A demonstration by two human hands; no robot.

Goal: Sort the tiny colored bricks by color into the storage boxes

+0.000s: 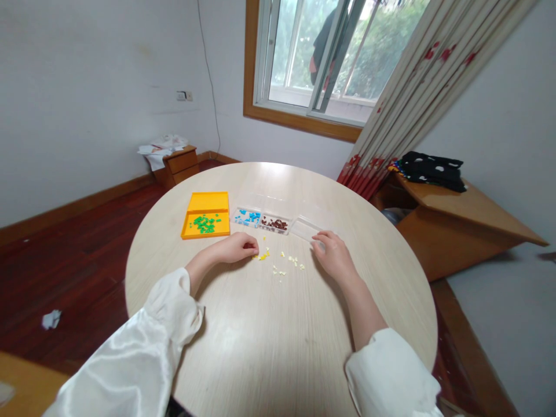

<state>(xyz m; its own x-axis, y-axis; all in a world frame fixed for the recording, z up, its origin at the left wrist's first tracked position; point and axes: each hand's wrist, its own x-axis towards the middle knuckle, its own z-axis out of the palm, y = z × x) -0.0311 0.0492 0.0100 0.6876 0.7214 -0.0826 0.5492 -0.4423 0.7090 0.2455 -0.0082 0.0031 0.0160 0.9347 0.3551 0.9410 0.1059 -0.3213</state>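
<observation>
My left hand [240, 248] rests low over the table with thumb and fingers pinched together beside a few small yellow pieces [264, 256]. Anything inside the pinch is too small to make out. My right hand [333, 253] has its fingers and thumb at the near right corner of a clear plastic box [304, 228], apparently gripping its edge. Between the hands, several tiny pale yellow pieces [295, 262] lie scattered on the wood. Behind them stand clear boxes with blue pieces [248, 218] and dark brown pieces [274, 223].
An opened orange case [208, 201] with green pieces [204, 223] lies left of the clear boxes. Everything sits on a round wooden table [278, 347]. A wooden cabinet [469, 214] with black cloth stands right, a small drawer unit [182, 164] at the back left.
</observation>
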